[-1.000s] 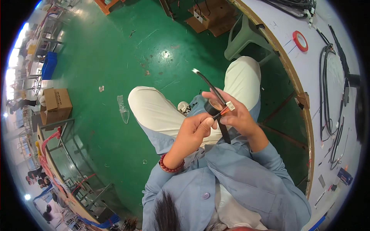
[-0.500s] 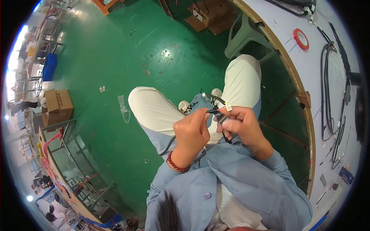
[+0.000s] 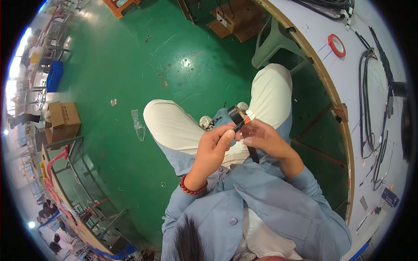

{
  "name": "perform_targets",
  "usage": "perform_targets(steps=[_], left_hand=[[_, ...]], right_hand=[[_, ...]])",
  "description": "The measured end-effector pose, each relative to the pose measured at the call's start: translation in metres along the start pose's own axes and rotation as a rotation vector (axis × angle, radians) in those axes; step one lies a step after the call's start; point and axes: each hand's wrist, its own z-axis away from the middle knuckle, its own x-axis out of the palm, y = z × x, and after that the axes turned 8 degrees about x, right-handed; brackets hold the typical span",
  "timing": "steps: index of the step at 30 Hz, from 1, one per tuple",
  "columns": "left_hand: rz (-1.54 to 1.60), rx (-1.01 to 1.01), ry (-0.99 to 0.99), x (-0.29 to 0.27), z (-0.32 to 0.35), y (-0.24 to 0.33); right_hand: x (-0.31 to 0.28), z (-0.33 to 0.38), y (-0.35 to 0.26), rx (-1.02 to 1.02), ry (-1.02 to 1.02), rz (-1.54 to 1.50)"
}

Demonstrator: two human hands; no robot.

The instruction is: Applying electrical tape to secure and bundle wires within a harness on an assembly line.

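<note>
My left hand point(image 3: 214, 147) pinches a black cable point(image 3: 238, 127) between thumb and fingers, in front of my lap. Short red and orange wires point(image 3: 247, 120) run from the cable's end into a small white connector point(image 3: 250, 115). A roll of black tape point(image 3: 235, 114) stands just beyond my left fingertips, close to the connector. My right hand point(image 3: 269, 140) is at the right side of the cable, thumb and fingers apart and slightly blurred; the roll is away from its visible thumb. A dark length of cable point(image 3: 253, 154) hangs below the hands.
On the right, a white worktable point(image 3: 320, 21) holds a red tape roll point(image 3: 336, 45) and black cable bundles point(image 3: 368, 100). A pale stool point(image 3: 276, 41) is partly under its edge. Cardboard boxes point(image 3: 64, 121) and another bench point(image 3: 65, 182) stand at left on the green floor.
The black tape roll has gone from my right fingers to the far side of the cable. My right hand has opened somewhat, and the white connector has shifted slightly left and up.
</note>
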Motion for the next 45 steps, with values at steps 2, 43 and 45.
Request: perform_targets(steps=[2, 43, 45], left_hand=[[0.062, -0.021, -0.023, -0.001, 0.001, 0.000], [0.742, -0.630, -0.448, -0.013, -0.015, -0.001], [0.714, -0.611, -0.438, -0.014, -0.014, 0.003]], right_hand=[[0.002, -0.005, -0.005, -0.091, -0.010, -0.088], [-0.023, -0.046, -0.038, -0.401, -0.483, 0.246], [-0.024, -0.048, -0.042, -0.421, -0.515, 0.329]])
